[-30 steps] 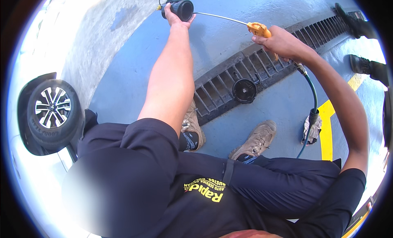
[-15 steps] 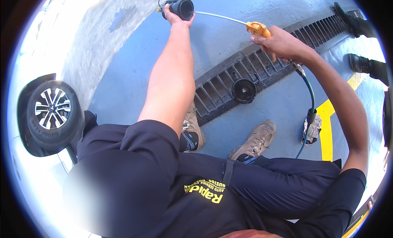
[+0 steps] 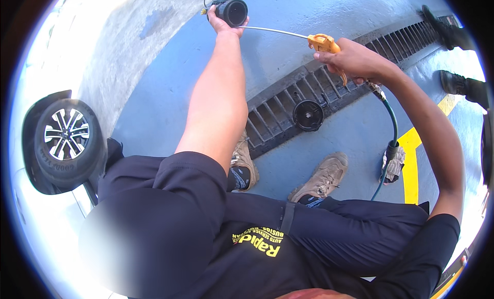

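Observation:
At the far end of my outstretched arm, my left hand point(image 3: 225, 26) is wrapped round a black cylindrical housing point(image 3: 231, 12), its round open end facing right. A thin cable and a small yellowish fitting show on its far side. My right hand point(image 3: 352, 62) grips an orange air blow gun point(image 3: 323, 43). The gun's long thin metal nozzle point(image 3: 278, 31) reaches left, its tip by the lower rim of the housing near my left fingers. From the gun's handle a green hose point(image 3: 392, 119) hangs down to the right. A round black cap point(image 3: 308, 115) lies on the floor grate.
A metal drain grate point(image 3: 278, 113) runs diagonally across the blue floor. At left stands a vehicle wheel point(image 3: 67, 137). A crumpled glove or rag point(image 3: 394, 165) lies by the hose and a yellow line point(image 3: 410, 170). Another person's dark shoes point(image 3: 453, 83) are at the right.
The housing has turned a little and shifted slightly right, its open end facing me more. The nozzle tip has dropped from the opening toward its lower rim.

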Motion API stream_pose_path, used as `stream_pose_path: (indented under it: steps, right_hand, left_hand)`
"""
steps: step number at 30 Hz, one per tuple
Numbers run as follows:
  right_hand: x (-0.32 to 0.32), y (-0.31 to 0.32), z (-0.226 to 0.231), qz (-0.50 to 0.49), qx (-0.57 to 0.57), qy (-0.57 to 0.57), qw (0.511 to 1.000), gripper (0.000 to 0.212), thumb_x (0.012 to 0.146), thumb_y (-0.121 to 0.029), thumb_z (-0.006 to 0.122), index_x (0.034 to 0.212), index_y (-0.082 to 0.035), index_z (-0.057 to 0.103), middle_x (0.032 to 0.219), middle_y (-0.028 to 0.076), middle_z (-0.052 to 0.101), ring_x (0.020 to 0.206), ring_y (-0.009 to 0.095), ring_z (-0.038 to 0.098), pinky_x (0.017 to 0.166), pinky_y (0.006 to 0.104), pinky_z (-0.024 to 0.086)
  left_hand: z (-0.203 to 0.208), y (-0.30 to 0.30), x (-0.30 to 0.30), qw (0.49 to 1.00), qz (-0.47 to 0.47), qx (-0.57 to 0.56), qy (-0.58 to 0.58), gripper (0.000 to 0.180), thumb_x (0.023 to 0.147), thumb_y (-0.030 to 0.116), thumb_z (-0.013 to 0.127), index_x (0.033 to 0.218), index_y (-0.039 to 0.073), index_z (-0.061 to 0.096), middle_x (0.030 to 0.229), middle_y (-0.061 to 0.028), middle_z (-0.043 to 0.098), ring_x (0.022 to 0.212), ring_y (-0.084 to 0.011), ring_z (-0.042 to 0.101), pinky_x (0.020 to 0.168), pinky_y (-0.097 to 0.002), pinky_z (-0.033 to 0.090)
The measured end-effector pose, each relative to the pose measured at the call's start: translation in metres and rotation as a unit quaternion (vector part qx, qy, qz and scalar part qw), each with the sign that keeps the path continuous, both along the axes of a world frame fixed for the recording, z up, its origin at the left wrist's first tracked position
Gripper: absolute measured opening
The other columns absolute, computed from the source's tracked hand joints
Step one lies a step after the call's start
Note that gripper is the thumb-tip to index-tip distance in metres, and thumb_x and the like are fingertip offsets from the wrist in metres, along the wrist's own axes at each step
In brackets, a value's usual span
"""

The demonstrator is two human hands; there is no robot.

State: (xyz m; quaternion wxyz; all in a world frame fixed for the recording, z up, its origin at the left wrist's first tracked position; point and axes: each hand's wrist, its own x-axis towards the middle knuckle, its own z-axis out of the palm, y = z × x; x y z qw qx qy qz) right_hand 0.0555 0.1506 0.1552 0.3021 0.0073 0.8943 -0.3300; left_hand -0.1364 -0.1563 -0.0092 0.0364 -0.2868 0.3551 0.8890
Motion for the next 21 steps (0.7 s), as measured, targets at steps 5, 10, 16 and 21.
stream_pose_path:
  steps: [5,10,16,21]
  right_hand:
    - [0.003,-0.005,0.003,-0.048,-0.017,0.022,0.998,0.055,0.104,-0.054,0.062,0.081,-0.004,0.065,0.061,0.001,0.055,0.043,0.008,0.048,0.040,0.0257,0.039]
    - [0.007,-0.007,-0.002,-0.039,-0.012,0.039,0.998,0.055,0.104,-0.053,0.062,0.079,-0.004,0.064,0.061,0.001,0.055,0.042,0.009,0.049,0.040,0.0254,0.039]
    - [0.006,-0.005,0.002,-0.019,-0.019,0.029,0.999,0.056,0.103,-0.053,0.063,0.079,-0.002,0.064,0.059,0.002,0.054,0.041,0.012,0.049,0.039,0.0280,0.040]
    - [0.005,-0.003,0.000,-0.014,0.007,0.031,0.999,0.057,0.102,-0.053,0.065,0.079,-0.001,0.064,0.058,0.003,0.055,0.042,0.013,0.052,0.040,0.0297,0.042]
  left_hand:
    - [-0.004,-0.009,-0.001,0.999,0.029,0.036,-0.014,0.076,0.084,0.072,0.062,0.140,0.020,0.060,0.136,-0.0086,0.065,0.125,-0.0313,0.061,0.102,-0.0619,0.050]
    - [0.000,0.001,0.006,0.998,0.031,-0.017,-0.051,0.084,0.083,0.071,0.065,0.149,0.020,0.053,0.144,-0.0093,0.061,0.135,-0.0314,0.055,0.113,-0.0649,0.042]
    - [-0.003,-0.004,-0.002,0.988,0.005,-0.143,-0.064,0.096,0.078,0.060,0.080,0.156,0.015,0.045,0.151,-0.0083,0.056,0.141,-0.0319,0.051,0.118,-0.0672,0.033]
    - [-0.010,-0.004,-0.008,0.996,0.040,-0.056,-0.051,0.098,0.075,0.062,0.083,0.155,0.018,0.046,0.149,-0.0089,0.057,0.137,-0.0323,0.054,0.116,-0.0674,0.036]
